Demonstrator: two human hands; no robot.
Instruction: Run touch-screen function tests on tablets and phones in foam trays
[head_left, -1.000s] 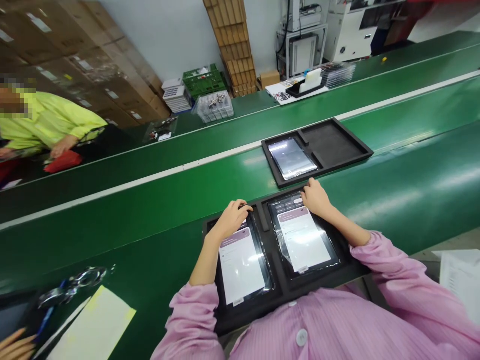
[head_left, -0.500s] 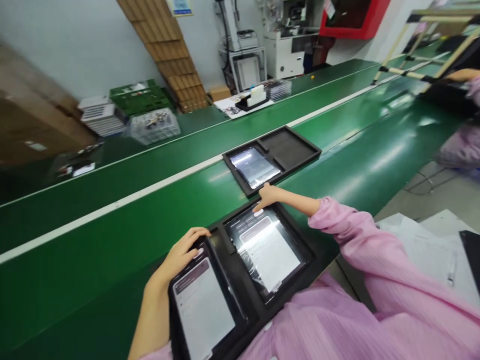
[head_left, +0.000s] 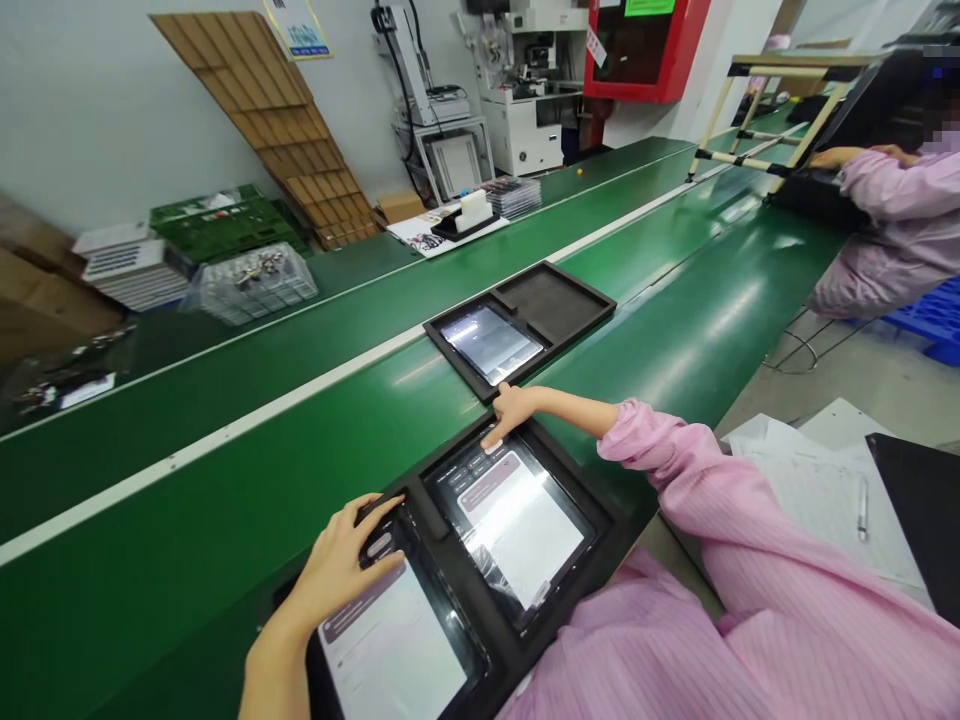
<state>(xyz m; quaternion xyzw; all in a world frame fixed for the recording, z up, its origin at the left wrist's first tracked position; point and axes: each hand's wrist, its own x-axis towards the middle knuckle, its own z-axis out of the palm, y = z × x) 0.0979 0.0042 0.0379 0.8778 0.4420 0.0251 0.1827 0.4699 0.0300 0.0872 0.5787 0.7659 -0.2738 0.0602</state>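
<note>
A black foam tray (head_left: 420,515) lies in front of me on the green belt and holds two lit tablets. My left hand (head_left: 341,565) rests with fingers spread on the top of the left tablet (head_left: 397,650). My right hand (head_left: 514,408) reaches to the top edge of the right tablet (head_left: 517,525), one finger stretched onto its screen. Both tablets show a white page with a purple header and lie under clear film. Neither hand holds anything.
A second black tray (head_left: 559,300) with one tablet (head_left: 490,343) lies farther along the belt (head_left: 225,480). Crates (head_left: 225,225), a clear bin (head_left: 255,282) and machines stand beyond. A person in pink (head_left: 885,220) works at the right. Papers and a pen (head_left: 862,505) lie beside me.
The view has swung to the right, so the person in yellow has left it and a person in pink has come in. Both hands stay at the tablets' top edges.
</note>
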